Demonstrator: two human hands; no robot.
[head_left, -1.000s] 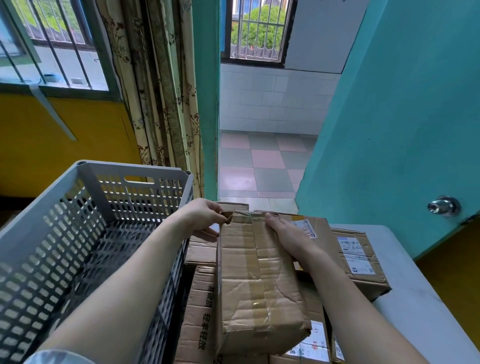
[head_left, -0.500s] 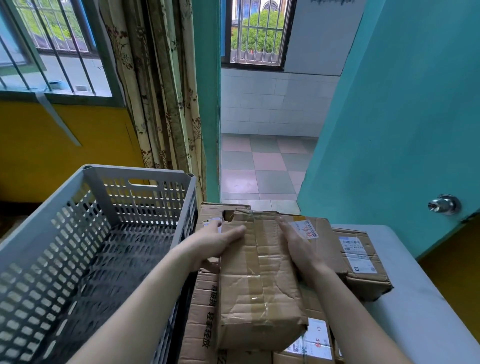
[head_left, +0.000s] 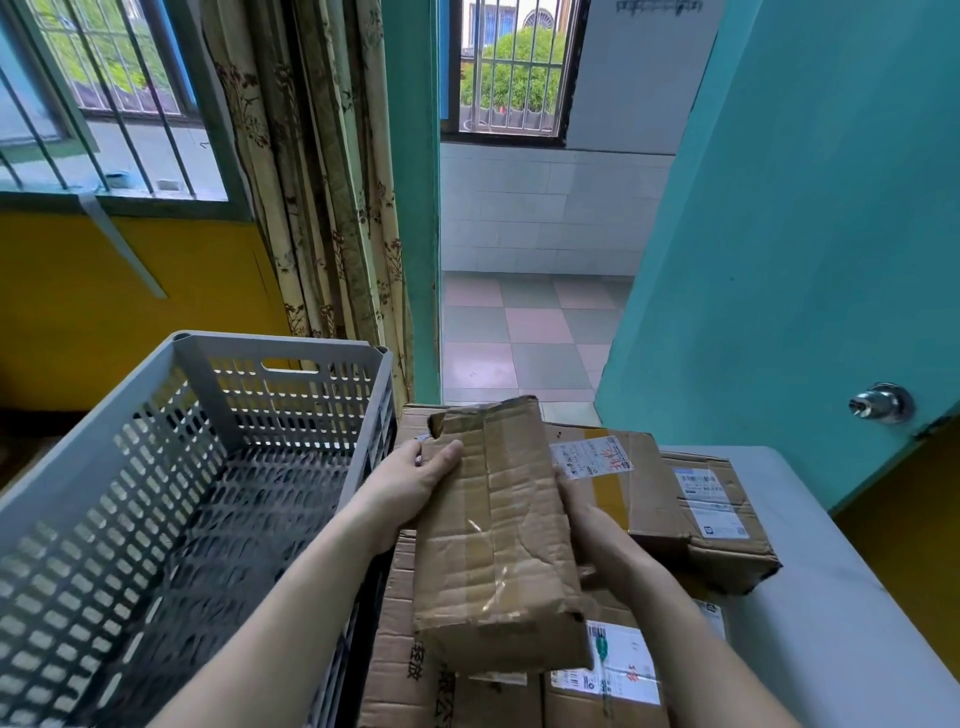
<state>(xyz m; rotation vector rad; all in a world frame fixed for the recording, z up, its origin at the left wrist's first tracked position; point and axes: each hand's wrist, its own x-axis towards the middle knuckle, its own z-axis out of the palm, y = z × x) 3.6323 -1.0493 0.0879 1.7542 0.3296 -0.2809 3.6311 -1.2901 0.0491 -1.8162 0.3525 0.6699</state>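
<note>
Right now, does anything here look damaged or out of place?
Yes. The box held by the left hand and right hand is crumpled, with wrinkled tape and a torn far corner. The crate looks sound.

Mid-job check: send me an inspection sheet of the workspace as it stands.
Surface: white table, its left part covered by stacked parcels.
Job's things: crumpled taped cardboard box, held above the stack; grey perforated crate to its left.
Clutter: labelled parcels beside and under the held box.
Grippers: left hand grips the box's left edge, thumb on top; right hand holds its right side.
Cables: nothing seen.
Surroundings: teal door with metal knob, standing open; floral curtain; barred window.
</note>
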